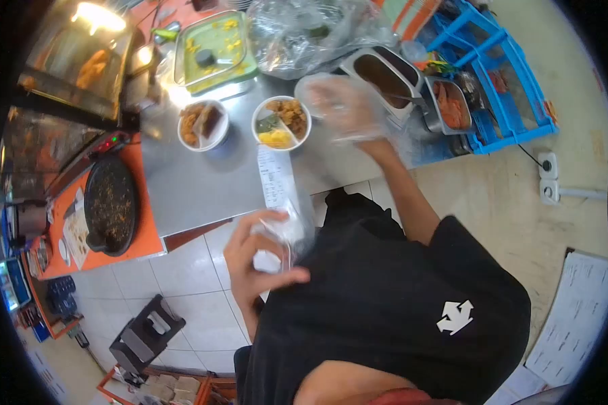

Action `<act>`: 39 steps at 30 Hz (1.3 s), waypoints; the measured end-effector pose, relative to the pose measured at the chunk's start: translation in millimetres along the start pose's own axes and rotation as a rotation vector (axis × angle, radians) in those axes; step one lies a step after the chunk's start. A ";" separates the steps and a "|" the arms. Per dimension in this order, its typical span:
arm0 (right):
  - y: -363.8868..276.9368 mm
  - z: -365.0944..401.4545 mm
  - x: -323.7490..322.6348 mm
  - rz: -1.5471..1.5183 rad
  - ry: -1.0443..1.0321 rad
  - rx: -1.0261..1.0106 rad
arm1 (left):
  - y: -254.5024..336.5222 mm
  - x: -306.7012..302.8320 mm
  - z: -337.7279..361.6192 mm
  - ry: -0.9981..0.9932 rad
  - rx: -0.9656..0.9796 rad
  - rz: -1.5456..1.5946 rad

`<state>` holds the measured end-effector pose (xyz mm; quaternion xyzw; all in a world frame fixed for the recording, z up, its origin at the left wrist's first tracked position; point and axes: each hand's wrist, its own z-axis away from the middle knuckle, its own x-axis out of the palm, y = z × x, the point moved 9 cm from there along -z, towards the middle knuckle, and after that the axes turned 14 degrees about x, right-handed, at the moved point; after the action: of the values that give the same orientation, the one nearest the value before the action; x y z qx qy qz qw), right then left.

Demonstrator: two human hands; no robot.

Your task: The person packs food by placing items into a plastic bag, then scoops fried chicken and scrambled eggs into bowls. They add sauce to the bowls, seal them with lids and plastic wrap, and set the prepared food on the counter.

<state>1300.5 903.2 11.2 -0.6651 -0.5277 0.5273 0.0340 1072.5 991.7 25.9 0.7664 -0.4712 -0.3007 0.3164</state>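
My left hand [258, 253] is in front of my body, thumb and fingers curved around a clear, round plastic piece that looks like a lid [296, 233]. A long printed receipt [273, 179] hangs over the counter's front edge just above it. My right hand [344, 111], in a clear plastic glove, is smeared by motion. It overlaps a pale round container [307, 86] near the steel sauce pan [378, 75]. To its left is a white divided bowl [258, 128] of fried pieces, greens and yellow food. A second bowl [216, 142] with brown food sits further left.
A lidded green tray [194, 84] and a large plastic bag [304, 40] lie at the back. On the right are a pan of orange-red food [449, 111] and a blue crate [513, 88]. A dark stone mortar [111, 202] and glass display case [74, 74] stand left.
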 end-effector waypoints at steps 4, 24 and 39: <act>89.4 55.3 -50.2 -0.803 -0.180 0.673 | -30.4 34.1 -42.8 -0.046 -0.149 -0.288; 205.6 10.9 -94.0 -0.030 -0.163 0.377 | -130.1 182.7 -91.3 0.272 -0.088 -0.402; 199.1 -58.4 -29.7 -0.858 -0.551 0.220 | -248.2 203.8 -88.5 0.379 -0.537 0.248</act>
<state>1479.5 823.4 -63.0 -0.2181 -0.6836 0.6738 0.1764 1348.2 911.8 -143.2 0.6349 -0.3978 -0.2257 0.6227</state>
